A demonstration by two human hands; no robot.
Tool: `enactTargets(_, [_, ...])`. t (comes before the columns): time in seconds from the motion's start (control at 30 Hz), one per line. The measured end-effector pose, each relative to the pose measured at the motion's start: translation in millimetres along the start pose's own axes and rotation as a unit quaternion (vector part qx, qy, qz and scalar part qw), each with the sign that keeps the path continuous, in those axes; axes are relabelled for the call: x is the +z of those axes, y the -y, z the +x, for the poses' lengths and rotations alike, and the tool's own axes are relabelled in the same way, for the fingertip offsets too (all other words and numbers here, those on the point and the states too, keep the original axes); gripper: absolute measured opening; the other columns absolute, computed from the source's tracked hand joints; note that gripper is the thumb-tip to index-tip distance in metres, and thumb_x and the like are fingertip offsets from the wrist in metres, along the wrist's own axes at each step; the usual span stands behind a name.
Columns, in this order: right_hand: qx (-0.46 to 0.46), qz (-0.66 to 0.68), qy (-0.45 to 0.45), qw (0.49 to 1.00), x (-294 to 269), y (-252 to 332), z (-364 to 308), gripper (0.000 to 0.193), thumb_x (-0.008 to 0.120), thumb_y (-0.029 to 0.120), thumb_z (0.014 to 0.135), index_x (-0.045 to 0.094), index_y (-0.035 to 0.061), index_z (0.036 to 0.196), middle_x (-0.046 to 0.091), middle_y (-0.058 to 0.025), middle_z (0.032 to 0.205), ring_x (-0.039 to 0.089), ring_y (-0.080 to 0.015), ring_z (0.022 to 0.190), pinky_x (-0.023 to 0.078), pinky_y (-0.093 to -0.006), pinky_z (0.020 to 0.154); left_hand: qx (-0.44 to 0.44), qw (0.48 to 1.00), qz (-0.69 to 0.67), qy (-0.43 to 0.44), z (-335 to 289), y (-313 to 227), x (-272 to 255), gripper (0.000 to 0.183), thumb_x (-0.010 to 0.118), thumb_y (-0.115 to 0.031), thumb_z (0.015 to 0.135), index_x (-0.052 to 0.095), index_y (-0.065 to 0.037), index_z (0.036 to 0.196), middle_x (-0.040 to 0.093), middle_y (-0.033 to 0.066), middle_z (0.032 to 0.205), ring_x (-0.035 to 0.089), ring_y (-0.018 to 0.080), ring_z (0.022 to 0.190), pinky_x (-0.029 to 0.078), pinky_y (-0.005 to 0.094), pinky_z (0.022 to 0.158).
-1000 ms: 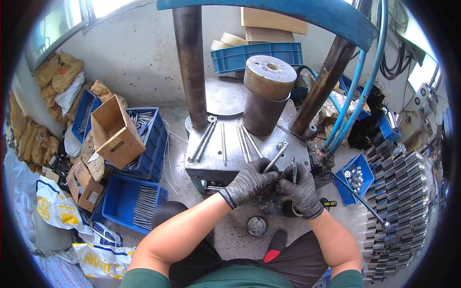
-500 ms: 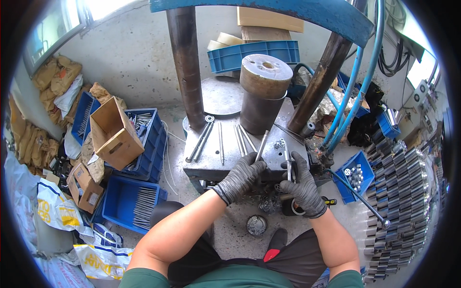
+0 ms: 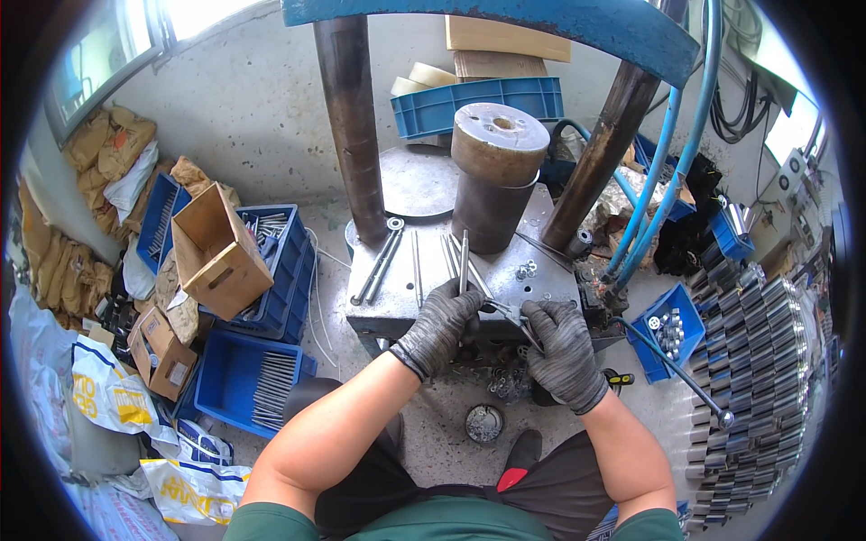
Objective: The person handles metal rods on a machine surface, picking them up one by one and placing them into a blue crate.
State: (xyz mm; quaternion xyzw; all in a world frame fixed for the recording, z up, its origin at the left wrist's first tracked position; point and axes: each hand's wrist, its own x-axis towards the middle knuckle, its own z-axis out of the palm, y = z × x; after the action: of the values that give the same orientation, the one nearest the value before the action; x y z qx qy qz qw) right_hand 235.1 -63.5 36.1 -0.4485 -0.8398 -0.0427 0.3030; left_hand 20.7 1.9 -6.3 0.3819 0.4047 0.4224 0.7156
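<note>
My left hand [image 3: 440, 332], in a dark grey glove, is closed round a metal rod [image 3: 465, 257] that points up over the front edge of the steel press table [image 3: 383, 302]. My right hand [image 3: 564, 356], gloved alike, grips a slim metal piece [image 3: 511, 313]. Its far end slants up toward the left hand, and its exact kind is unclear. Behind the hands, more rods [image 3: 416, 270] lie on the table. Small metal rings [image 3: 526, 270] sit in a group at the right. Two longer rods [image 3: 382, 268] lie at the left beside a ring [image 3: 395, 224].
A thick steel cylinder [image 3: 494, 203] stands on the table between two posts [image 3: 350, 126]. On the left are a blue bin of rods [image 3: 230, 347] and an open carton [image 3: 212, 261]. At right are a blue bin of rings [image 3: 681, 338], a ball-ended lever [image 3: 677, 374] and stacked metal tubes [image 3: 753, 388].
The left hand has moved slightly left and its rod now stands more upright. The right hand's metal piece has tipped from upright to a slant, its far end toward the left hand.
</note>
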Motion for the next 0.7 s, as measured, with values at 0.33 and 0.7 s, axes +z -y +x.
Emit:
enactTargets(0.33, [-0.012,-0.034,-0.004,0.999,2.9,-7.2,-1.4,0.047,0.067,0.002,0.071,0.069,0.0022,0.118,0.069,-0.0201,0.1,0.065,-0.0413,0.092,0.051,-0.0511,0.083,0.015,0.997,0.066,0.021,-10.2,-12.8,6.3,0.02,0.066,-0.02,0.099,0.058,-0.005,0.109,0.054,-0.0008,0.068,0.05,0.0077,0.054,0.038,0.0244,0.044])
enactTargets(0.7, [0.273,0.247,-0.018,0.93,-10.0,-28.2,-17.0,0.044,0.071,0.005,0.088,0.065,-0.0039,0.13,0.073,-0.0103,0.094,0.066,-0.0138,0.083,0.055,-0.0298,0.081,0.052,0.993,0.078,0.078,-16.0,-14.8,2.0,0.042,0.059,-0.016,0.102,0.058,-0.005,0.142,0.068,0.0019,0.101,0.057,0.0049,0.071,0.049,0.0206,0.063])
